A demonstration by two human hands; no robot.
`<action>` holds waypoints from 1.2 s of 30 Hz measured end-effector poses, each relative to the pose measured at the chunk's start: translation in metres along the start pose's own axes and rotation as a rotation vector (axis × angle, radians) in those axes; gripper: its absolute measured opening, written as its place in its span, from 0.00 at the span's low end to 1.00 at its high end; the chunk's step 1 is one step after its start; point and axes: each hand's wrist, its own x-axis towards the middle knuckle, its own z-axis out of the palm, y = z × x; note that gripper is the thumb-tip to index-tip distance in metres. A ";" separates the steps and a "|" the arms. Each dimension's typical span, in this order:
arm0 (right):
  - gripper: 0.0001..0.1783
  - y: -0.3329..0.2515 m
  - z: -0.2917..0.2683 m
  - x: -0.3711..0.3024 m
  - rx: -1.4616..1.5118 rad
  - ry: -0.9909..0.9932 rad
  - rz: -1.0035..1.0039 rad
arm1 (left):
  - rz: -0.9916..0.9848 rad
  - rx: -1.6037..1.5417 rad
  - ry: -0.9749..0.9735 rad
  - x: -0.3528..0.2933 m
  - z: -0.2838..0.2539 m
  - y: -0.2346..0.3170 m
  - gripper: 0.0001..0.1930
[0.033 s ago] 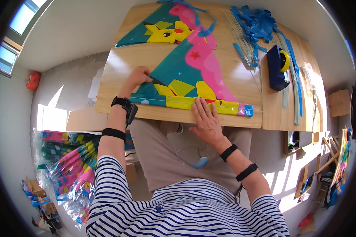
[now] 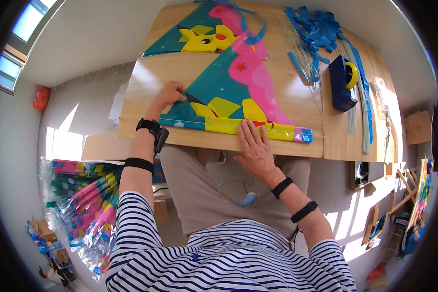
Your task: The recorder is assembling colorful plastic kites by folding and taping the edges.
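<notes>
A triangular plastic-film kite (image 2: 221,78), teal and pink with a yellow cartoon figure, lies flat before me. Its near edge is folded into a long strip (image 2: 224,125), along which a thin pale rod or line runs. My right hand (image 2: 256,152) rests flat on this strip, right of its middle, fingers stretched out and holding nothing. At the kite's left edge my left hand (image 2: 170,95) has its fingers bent together, the tips closed on the film. Behind, a second similar kite (image 2: 173,41) lies partly under the first one's tip.
At the right stands a dark blue tape dispenser (image 2: 341,85) with a yellow-cored roll. Thin rods (image 2: 304,63) and blue ribbons (image 2: 321,29) lie beyond it. The wooden table's (image 2: 199,139) front edge is over my lap. Left and below, more printed film (image 2: 82,204) sits in clear plastic.
Almost nothing differs. The view has shifted very slightly, and both hands keep their places on the kite.
</notes>
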 end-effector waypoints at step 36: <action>0.55 -0.003 0.003 -0.003 -0.052 0.019 0.006 | 0.640 0.631 0.668 -0.077 0.060 -0.009 0.04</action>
